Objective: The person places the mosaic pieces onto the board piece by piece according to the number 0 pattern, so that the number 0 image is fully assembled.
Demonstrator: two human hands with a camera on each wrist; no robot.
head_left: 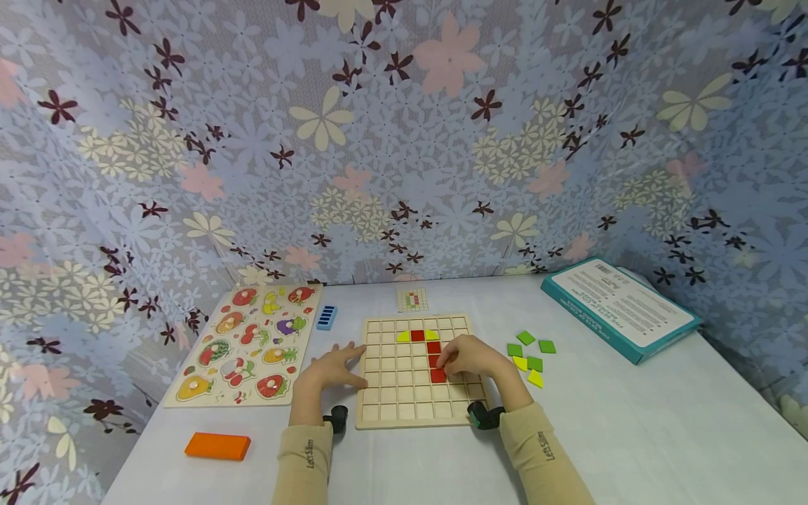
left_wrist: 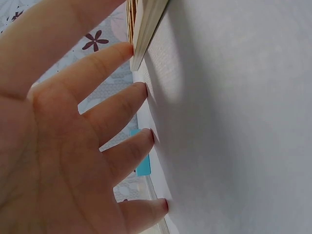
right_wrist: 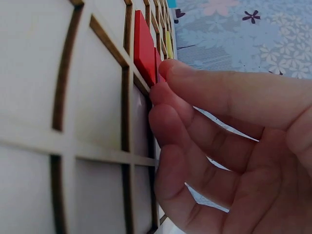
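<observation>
A wooden grid board [head_left: 380, 393] lies flat in the middle of the table. My left hand [head_left: 330, 370] is at its left edge, fingers spread, thumb and a fingertip touching the rim. In the left wrist view the other fingertips of the left hand [left_wrist: 73, 131] rest on the cloth. Over the right half of the board, my right hand [head_left: 470, 356] pinches with curled fingers at a red square tile [head_left: 433, 361], partly hidden by the fingertips. Red tiles [head_left: 438, 376] line the same column. At the top, a red tile [head_left: 418, 336] sits between two yellow pieces [head_left: 404, 337].
Several green tiles [head_left: 526, 338] and two yellow pieces [head_left: 535, 379] lie right of the board. A pattern card [head_left: 412, 300] and a blue block [head_left: 326, 318] are behind it. A fruit puzzle [head_left: 214, 337], an orange block [head_left: 217, 446] and a teal box [head_left: 621, 308] stand around.
</observation>
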